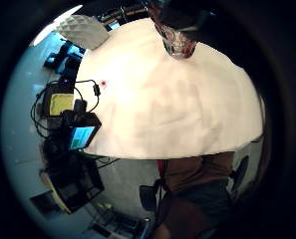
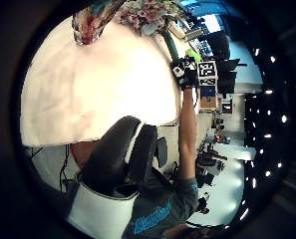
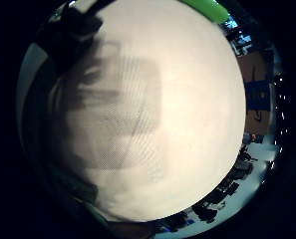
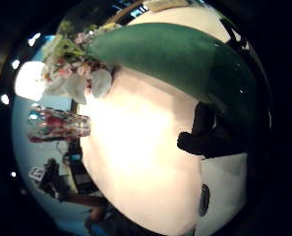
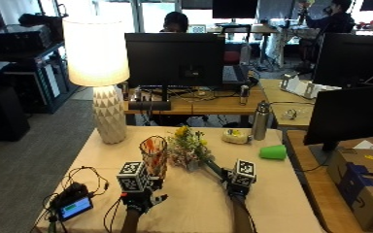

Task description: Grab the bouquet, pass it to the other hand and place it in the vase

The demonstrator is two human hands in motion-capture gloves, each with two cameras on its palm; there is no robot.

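In the outside view a bouquet of pink, white and yellow flowers leans over the table, its blooms right beside the rim of the glass vase. My right hand grips the low end of its green wrapped stem. In the right thumb side view the stem fills the picture, with the flowers close to the vase. My left hand hovers with spread fingers just in front of the vase base and holds nothing. The upright vase has a red and orange pattern.
A white lamp stands at the back left of the beige tablecloth. A small screen device with cables lies at the front left. A green cup, a tape roll and a metal bottle stand at the back right.
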